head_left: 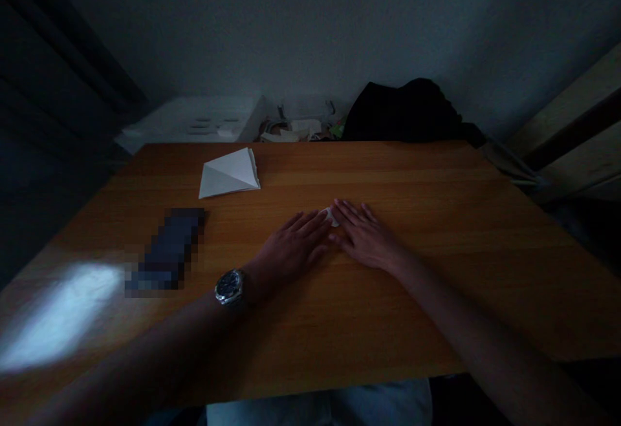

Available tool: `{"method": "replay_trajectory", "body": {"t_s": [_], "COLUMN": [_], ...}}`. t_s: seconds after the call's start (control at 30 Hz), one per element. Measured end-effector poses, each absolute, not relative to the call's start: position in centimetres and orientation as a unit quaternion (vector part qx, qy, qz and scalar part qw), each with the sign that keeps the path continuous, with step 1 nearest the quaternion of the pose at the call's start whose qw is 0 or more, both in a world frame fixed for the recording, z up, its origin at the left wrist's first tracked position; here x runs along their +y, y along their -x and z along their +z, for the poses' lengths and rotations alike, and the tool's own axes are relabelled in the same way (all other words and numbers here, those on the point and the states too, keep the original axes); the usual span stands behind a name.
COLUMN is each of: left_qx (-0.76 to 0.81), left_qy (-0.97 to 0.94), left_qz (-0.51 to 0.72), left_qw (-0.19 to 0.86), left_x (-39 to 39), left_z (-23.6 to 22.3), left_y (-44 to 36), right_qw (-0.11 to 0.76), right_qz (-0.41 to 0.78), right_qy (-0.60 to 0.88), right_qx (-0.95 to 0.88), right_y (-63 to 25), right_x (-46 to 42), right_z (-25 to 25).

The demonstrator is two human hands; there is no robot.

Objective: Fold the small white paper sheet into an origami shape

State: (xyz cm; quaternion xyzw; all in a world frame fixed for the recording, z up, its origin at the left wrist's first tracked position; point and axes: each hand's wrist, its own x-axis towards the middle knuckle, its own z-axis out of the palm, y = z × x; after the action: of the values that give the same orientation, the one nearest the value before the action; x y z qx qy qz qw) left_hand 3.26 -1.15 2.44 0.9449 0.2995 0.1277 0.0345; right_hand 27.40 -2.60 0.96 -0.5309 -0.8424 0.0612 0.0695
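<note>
My left hand [298, 242], with a metal watch [229, 286] at its wrist, lies palm down on the wooden table [301, 322], fingers stretched out. Opposite it, my right hand [361, 235] also rests flat, its fingers pointing up and to the left. Between the fingertips of both hands shows a small white piece [332, 217] that looks like paper. Most of it is covered by the fingers, so its full shape is hidden.
A folded white paper [230, 174] lies at the table's back left. Nearer stands a pixelated dark flat object [169, 248]. Behind the table are a white plastic bin [194, 119], loose clutter [295, 130] and a black cloth-like heap [402, 112]. Light glares on the left side.
</note>
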Motion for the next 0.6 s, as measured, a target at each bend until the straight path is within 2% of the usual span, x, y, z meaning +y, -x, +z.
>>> {"method": "replay_trajectory", "body": {"t_s": [0.27,0.47,0.6], "left_qx": [0.309,0.297,0.292], "left_qy": [-0.942,-0.945,-0.946], "left_qz": [0.117,0.126,0.127], "left_qw": [0.067,0.057,0.058], "left_x": [-1.5,-1.5,-1.4], "left_z": [1.7,1.7,1.6], "left_y": [-2.8,-2.9,-2.9], "right_qw": [0.057,0.055,0.097], "right_qz": [0.065,0.062,0.040], "right_qy": [0.541,0.616,0.607], "right_qx": [-0.837,-0.783,-0.788], "right_y": [-27.5,-29.9,-30.9], "right_x": [-2.5,-2.3,-2.1], "right_z": [1.3,1.1,1.3]}}
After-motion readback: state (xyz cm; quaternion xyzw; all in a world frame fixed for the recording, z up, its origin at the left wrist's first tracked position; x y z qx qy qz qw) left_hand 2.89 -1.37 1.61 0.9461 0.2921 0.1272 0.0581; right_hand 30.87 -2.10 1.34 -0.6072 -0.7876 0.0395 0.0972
